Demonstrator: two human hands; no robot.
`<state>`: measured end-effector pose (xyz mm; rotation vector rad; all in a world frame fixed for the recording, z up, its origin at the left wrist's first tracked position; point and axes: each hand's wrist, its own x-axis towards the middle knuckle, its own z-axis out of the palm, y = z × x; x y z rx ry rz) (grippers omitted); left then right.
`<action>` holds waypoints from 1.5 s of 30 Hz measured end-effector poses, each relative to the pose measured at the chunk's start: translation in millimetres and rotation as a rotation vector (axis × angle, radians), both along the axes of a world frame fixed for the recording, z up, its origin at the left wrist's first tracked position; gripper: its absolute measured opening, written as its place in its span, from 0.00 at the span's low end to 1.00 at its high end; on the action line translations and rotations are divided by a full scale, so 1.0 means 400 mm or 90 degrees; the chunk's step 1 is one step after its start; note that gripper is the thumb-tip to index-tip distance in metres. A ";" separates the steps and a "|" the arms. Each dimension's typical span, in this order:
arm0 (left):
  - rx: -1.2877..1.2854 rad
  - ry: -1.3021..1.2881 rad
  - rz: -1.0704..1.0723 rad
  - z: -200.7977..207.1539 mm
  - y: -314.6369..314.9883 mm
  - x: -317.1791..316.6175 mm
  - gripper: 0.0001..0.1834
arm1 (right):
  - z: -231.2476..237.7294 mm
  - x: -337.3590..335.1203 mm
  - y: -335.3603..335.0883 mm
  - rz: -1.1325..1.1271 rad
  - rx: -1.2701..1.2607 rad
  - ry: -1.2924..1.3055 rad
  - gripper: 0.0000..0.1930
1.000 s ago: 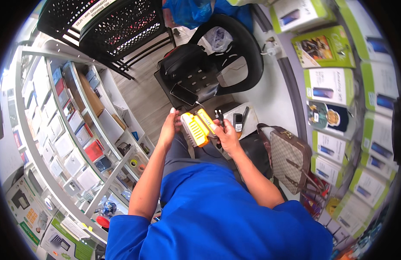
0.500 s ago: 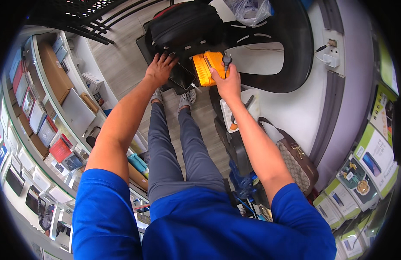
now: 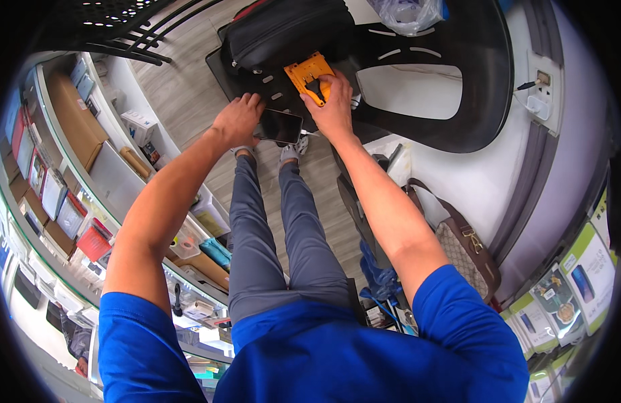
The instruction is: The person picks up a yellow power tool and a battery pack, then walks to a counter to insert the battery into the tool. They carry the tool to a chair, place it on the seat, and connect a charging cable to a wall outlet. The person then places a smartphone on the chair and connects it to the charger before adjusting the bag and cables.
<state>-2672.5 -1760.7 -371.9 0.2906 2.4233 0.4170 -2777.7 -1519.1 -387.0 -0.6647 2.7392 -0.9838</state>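
My left hand [image 3: 238, 122] is closed on the near-left end of a dark-screened smartphone [image 3: 281, 126] at the front edge of a black slotted seat [image 3: 273, 86]. A white cable end [image 3: 307, 133] shows beside the phone's other end. My right hand [image 3: 334, 111] grips a yellow-orange plastic case [image 3: 308, 69], tilted over the seat just beyond the phone. A black plug [image 3: 315, 88] lies against the case, near my right fingers. What the right palm covers is hidden.
Behind the seat's front sits a black bag [image 3: 290, 37]. A black chair frame [image 3: 481, 87] curves to the right, with a clear plastic bag [image 3: 408, 15] on it. Shelves [image 3: 89, 174] of boxes line the left. A wall socket [image 3: 542, 94] and brown patterned handbag [image 3: 466, 248] are right.
My left hand has gone from lying spread on the seat to gripping the phone, which is turned and moved nearer. My right hand has shifted left, tilting the case; the plug now lies against it.
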 end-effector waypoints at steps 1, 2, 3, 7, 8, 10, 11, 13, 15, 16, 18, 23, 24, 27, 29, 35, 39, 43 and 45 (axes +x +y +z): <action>0.010 -0.020 0.025 0.015 0.003 0.011 0.51 | 0.019 0.000 -0.008 -0.008 0.019 0.012 0.37; 0.021 -0.040 0.050 0.033 0.003 0.027 0.51 | 0.043 0.005 -0.015 -0.016 0.038 0.022 0.38; 0.039 -0.035 0.059 0.051 0.002 0.042 0.51 | 0.071 0.010 -0.018 -0.002 0.018 0.040 0.39; 0.173 -0.005 0.079 0.131 -0.016 0.084 0.49 | 0.197 0.053 -0.018 0.105 -0.119 -0.053 0.33; 0.216 0.003 0.068 0.157 -0.018 0.093 0.48 | 0.229 0.071 -0.016 0.148 -0.112 -0.173 0.31; 0.307 0.035 0.049 0.220 -0.015 0.105 0.46 | 0.281 0.088 -0.015 0.203 -0.035 -0.497 0.33; 0.324 0.053 0.020 0.255 -0.007 0.104 0.46 | 0.306 0.085 -0.010 0.222 0.008 -0.698 0.37; 0.385 0.107 -0.030 0.333 0.006 0.098 0.45 | 0.351 0.080 -0.001 0.262 0.106 -0.997 0.45; 0.432 0.143 -0.025 0.412 0.023 0.090 0.45 | 0.422 0.081 0.044 0.297 -0.106 -1.232 0.47; 0.412 0.110 -0.054 0.445 0.026 0.084 0.49 | 0.454 0.092 0.060 0.269 -0.140 -1.259 0.48; 0.400 0.135 -0.024 0.512 0.039 0.083 0.54 | 0.511 0.114 0.089 0.246 -0.239 -1.295 0.51; 0.428 0.088 0.379 0.623 0.063 0.128 0.61 | 0.631 0.151 0.135 -0.073 -0.468 -1.336 0.55; 0.485 0.018 0.528 0.638 0.078 0.145 0.50 | 0.658 0.156 0.144 -0.100 -0.520 -1.310 0.55; 0.685 -0.109 0.891 0.669 0.132 0.181 0.39 | 0.737 0.165 0.153 -0.169 -0.631 -1.213 0.51; 0.709 -0.059 0.914 0.700 0.174 0.206 0.30 | 0.784 0.164 0.145 -0.148 -0.676 -1.124 0.50; 0.800 -0.040 0.934 0.849 0.252 0.228 0.27 | 0.933 0.138 0.083 -0.063 -0.723 -1.056 0.50; 0.898 0.050 0.884 0.965 0.236 0.190 0.35 | 1.050 0.121 0.024 0.046 -0.750 -1.057 0.55; 1.025 -0.068 0.818 1.085 0.171 0.170 0.45 | 1.157 0.122 -0.040 0.125 -0.706 -1.076 0.60; 1.055 -0.048 0.773 1.129 0.143 0.166 0.47 | 1.191 0.130 -0.079 0.121 -0.640 -1.059 0.62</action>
